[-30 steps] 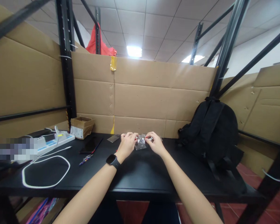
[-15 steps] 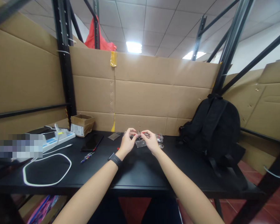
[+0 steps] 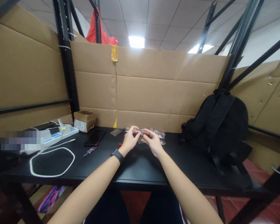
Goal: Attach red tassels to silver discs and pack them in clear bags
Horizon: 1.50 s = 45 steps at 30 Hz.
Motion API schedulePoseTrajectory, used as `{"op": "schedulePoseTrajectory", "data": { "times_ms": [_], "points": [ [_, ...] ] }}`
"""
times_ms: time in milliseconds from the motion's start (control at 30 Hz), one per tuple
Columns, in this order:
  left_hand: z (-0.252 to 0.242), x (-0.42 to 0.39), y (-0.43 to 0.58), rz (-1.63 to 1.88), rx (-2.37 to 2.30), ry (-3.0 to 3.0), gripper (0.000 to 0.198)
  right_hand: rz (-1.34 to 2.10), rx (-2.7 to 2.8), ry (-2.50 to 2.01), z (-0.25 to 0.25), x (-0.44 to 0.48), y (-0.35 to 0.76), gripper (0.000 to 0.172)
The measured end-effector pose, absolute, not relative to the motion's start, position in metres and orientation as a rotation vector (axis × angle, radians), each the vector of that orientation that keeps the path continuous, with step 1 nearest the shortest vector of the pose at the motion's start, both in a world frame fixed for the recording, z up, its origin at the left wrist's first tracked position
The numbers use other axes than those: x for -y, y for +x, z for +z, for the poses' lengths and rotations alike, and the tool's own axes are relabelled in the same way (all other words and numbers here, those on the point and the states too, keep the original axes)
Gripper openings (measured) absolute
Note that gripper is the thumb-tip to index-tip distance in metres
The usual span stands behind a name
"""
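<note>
Small part (image 3: pixel 141 133), kind unclear: 12 o'clock from wearer, pinched in fingertips of left hand (image 3: pixel 130 139) and right hand (image 3: pixel 154 143). Packets (image 3: pixel 160 134): its 3 o'clock. Step, apparently: fingertip adjustment; next calls for steady grip.

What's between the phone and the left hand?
In the head view, a small red thing beside the left hand, and, farther back, a flat greyish piece; the phone is left of both.

A small, shiny silvery piece (image 3: pixel 141 133) is being held up, partly covered, toward six o'clock from the view's centre; its outline is blurring, leaving exact shape and tilt unclear.
</note>
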State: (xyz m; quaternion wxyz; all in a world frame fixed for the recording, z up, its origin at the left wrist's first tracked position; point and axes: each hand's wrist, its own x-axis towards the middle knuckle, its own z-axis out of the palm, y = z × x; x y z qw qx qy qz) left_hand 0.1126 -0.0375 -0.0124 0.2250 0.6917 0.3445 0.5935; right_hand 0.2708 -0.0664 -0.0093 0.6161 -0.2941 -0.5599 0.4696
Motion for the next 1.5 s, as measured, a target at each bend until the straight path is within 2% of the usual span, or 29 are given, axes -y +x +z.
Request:
{"op": "schedulePoseTrajectory", "data": {
  "times_ms": [200, 400, 567, 700, 833, 1000, 1133, 1333, 1500],
  "points": [
    [-0.009, 0.039, 0.113, 1.631, -0.923, 1.918, 0.02, 1.008, 1.371, -0.709, -0.009, 0.068, 0.272, 0.063],
    [-0.018, 0.032, 0.114, 1.604, -1.003, 1.983, 0.026, 0.845, 1.403, -0.785, -0.003, 0.061, 0.288, 0.059],
    [-0.03, 0.034, 0.113, 1.127, -1.098, 2.352, 0.038, 0.45, 1.436, -1.0, 0.001, 0.047, 0.335, 0.057],
    [-0.034, 0.042, 0.115, 0.823, -1.028, 2.565, 0.039, 0.279, 1.469, -1.223, -0.002, 0.043, 0.366, 0.048],
    [-0.035, 0.047, 0.118, 0.657, -0.967, 2.675, 0.036, 0.294, 1.644, -1.327, -0.004, 0.046, 0.373, 0.041],
    [-0.038, 0.047, 0.118, 0.645, -0.979, 2.692, 0.035, 0.415, 1.864, -1.359, -0.006, 0.051, 0.364, 0.042],
    [-0.043, 0.044, 0.118, 0.661, -0.985, 2.692, 0.036, 0.4, 1.92, -1.42, -0.009, 0.051, 0.356, 0.038],
    [-0.047, 0.042, 0.118, 0.619, -0.989, 2.714, 0.039, 0.337, 1.956, -1.502, -0.014, 0.049, 0.349, 0.021],
    [-0.043, 0.043, 0.115, 0.556, -0.952, 2.674, 0.042, 0.33, 1.95, -1.521, -0.015, 0.046, 0.35, 0.019]
  ]
}}
